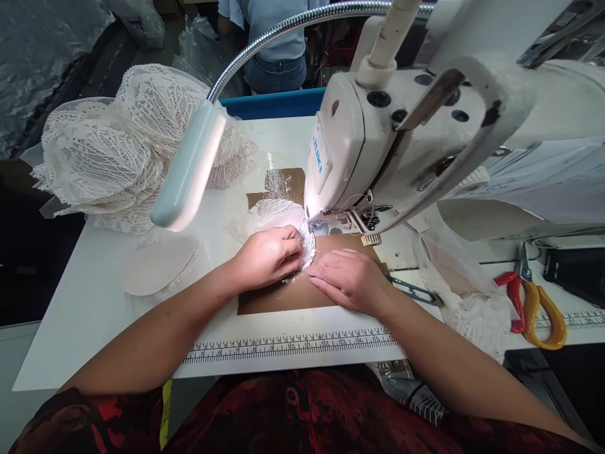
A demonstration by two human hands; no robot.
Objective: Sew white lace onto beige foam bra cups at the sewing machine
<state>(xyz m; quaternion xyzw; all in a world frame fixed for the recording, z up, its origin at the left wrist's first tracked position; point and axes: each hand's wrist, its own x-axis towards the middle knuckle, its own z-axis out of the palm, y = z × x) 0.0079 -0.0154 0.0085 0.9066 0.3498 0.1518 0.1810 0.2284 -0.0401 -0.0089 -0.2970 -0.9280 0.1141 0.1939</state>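
Note:
A white lace cup piece (278,214) lies under the needle area of a white sewing machine (340,139), on brown tape stuck to the table. My left hand (273,253) is closed on the lace piece's near edge, its thumb and fingers pinched together left of the needle. To the right, my right hand (347,277) rests with fingers bent together against the same edge, just in front of the presser foot. The fabric between the hands is brightly lit, and the fingertips partly hide it.
A lamp (189,167) on a bendy metal neck hangs at left. Piled lace pieces (104,151) stand behind it; a beige cup (161,261) lies nearer. Scissors (543,312), a thread snipper (416,291) and more lace (477,315) are at right. A ruler strip (293,343) runs along the front edge.

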